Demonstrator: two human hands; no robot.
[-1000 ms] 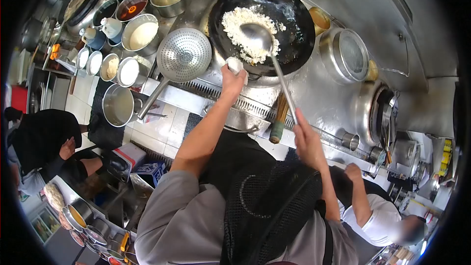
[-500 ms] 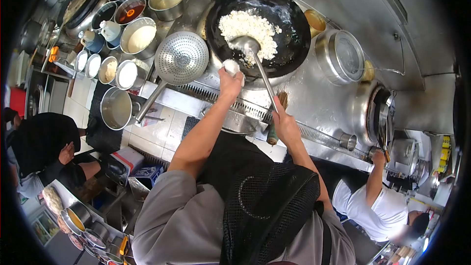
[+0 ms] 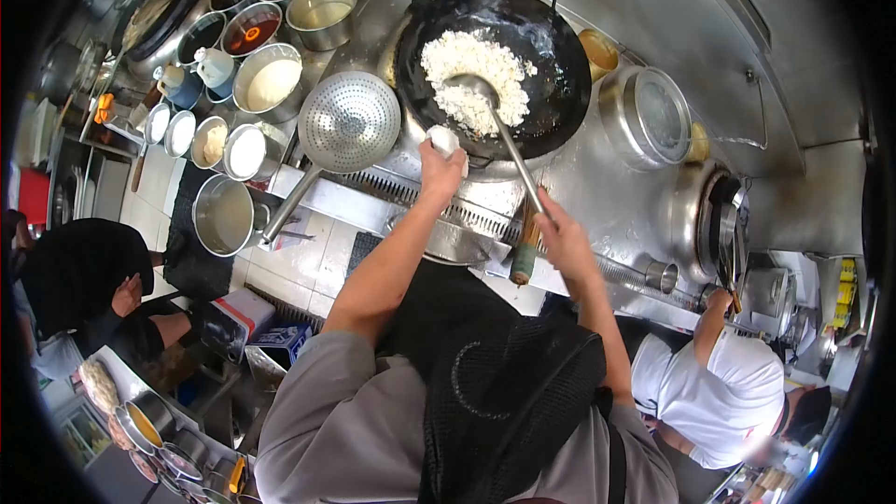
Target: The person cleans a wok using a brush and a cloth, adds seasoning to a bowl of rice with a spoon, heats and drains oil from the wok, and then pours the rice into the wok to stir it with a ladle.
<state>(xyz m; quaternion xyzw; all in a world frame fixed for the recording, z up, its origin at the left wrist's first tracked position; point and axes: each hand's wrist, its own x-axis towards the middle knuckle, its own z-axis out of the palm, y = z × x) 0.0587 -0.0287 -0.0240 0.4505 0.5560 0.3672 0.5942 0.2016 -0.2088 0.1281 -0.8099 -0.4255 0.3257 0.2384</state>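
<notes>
A black wok (image 3: 555,84) sits on the stove, with white rice (image 3: 471,56) spread over its left part. My left hand (image 3: 441,168) is closed on a white cloth (image 3: 442,139) at the wok's near edge. In my right hand (image 3: 563,235) is the handle of a metal ladle (image 3: 513,151), whose bowl rests in the rice. Beside that handle lies a bamboo brush (image 3: 525,257) with a green-wrapped grip. A perforated strainer (image 3: 350,121) lies left of the wok, its handle pointing toward the lower left.
Metal bowls of sauces (image 3: 268,82) and small tubs of white seasoning (image 3: 245,151) stand at the left. An empty-looking pot (image 3: 222,215) hangs below them. A lidded steel pot (image 3: 644,117) is right of the wok. One person (image 3: 719,392) stands at the right, another (image 3: 84,271) at the left.
The ladle first moved left and toward me through the rice, then slightly away again, my right hand moving with it. The person at the right reached forward to the counter.
</notes>
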